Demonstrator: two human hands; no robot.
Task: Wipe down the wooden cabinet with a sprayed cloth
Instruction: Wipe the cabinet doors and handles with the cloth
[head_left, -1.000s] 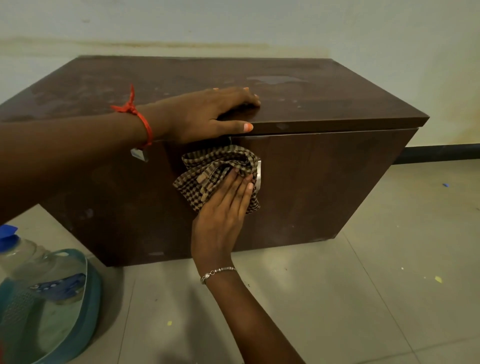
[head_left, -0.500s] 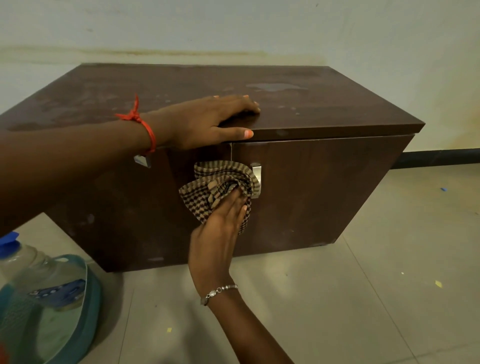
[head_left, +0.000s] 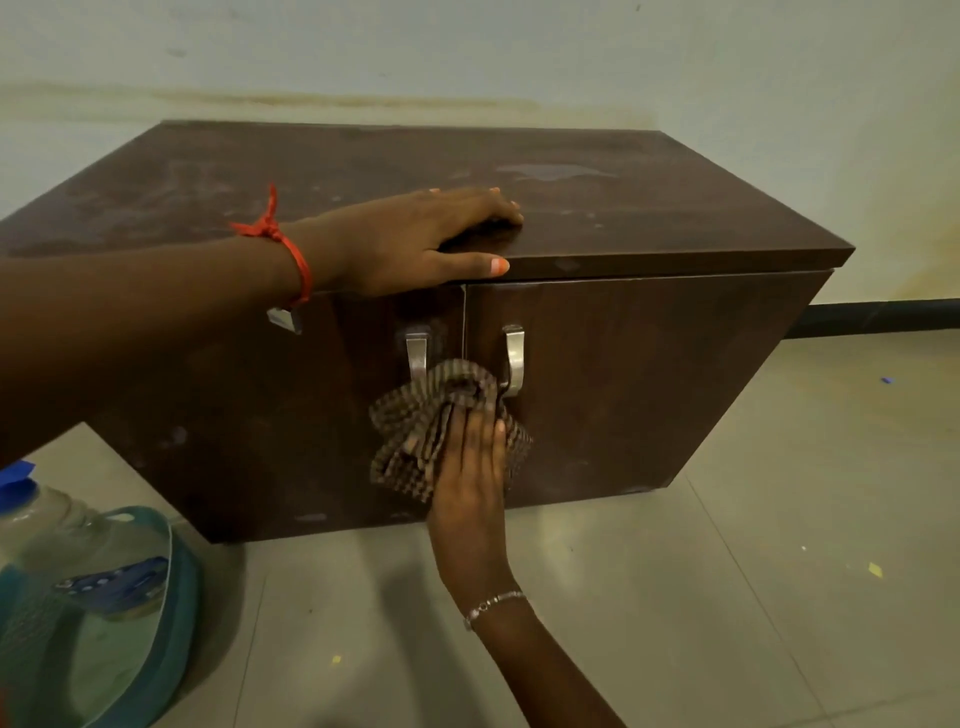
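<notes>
On the front of the wooden cabinet, just below its two metal handles, the right hand presses a checked cloth flat against the doors, over the seam between them. Its fingers are stretched out and lie on the cloth, not curled around it. The left hand rests on the cabinet's top near the front edge, fingers open and spread, thumb along the edge. A red thread is tied on that wrist. Left of the cabinet, on the floor, stands a plastic bottle beside a teal basket.
</notes>
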